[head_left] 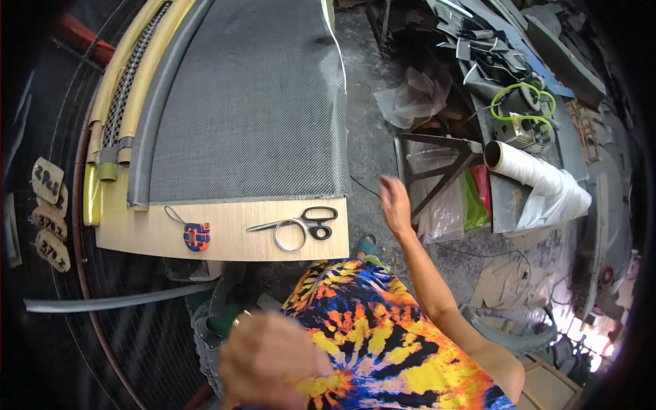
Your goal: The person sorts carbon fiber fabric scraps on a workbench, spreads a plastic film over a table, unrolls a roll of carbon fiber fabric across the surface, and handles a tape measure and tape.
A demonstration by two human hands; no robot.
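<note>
A dark grey woven fabric sheet, which looks like carbon fibre cloth, lies spread over the wooden table. Scissors rest on the bare wood near the front edge, with a roll of tape overlapping them. To their left is a blue and orange tape measure with a wrist strap. My right hand hovers beyond the table's right edge, fingers loosely extended, holding nothing visible. My left hand is close to my body at the bottom, smeared by motion, its fingers unclear.
Long rolls lie along the table's left side. On the right, a bench carries a white wrapped roll, a device with a green hose and dark scraps. Plastic sheeting and a metal frame stand below.
</note>
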